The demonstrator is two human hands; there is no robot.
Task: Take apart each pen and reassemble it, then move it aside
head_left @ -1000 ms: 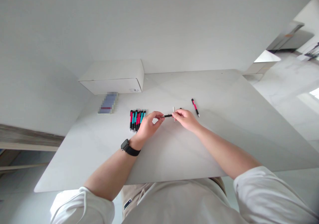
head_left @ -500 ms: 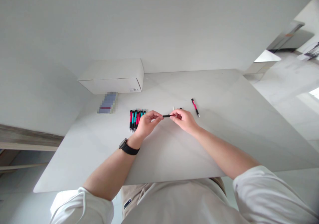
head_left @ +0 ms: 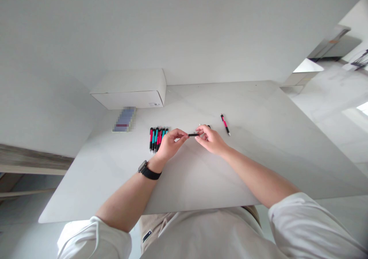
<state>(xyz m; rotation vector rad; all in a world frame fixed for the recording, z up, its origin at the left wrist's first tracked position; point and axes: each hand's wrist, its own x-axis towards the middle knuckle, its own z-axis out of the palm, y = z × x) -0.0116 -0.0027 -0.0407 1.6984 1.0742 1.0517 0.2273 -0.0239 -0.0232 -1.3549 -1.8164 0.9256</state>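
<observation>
Thumb and fingertips of my left hand (head_left: 172,142) pinch one end of a short black pen part (head_left: 193,135), held level above the table. Around its other end is my right hand (head_left: 211,139), its thumb and index finger parted and the other fingers curled. Beside my left hand several pens (head_left: 155,139), pink-and-black and teal-and-black, lie in a row, partly covered by that hand. Just behind my right hand the ends of small pieces show, one white (head_left: 200,124) and one black (head_left: 209,126); the rest of them is hidden.
A single pink-and-black pen (head_left: 225,124) lies to the right of my hands on the white table (head_left: 273,151). At the back left, a white box (head_left: 129,98) stands against the wall, with a blurred-out flat bluish item (head_left: 124,119) in front of it.
My right thumb and index finger have parted at the end of the black pen part. My left hand keeps its pinch, almost in the same place.
</observation>
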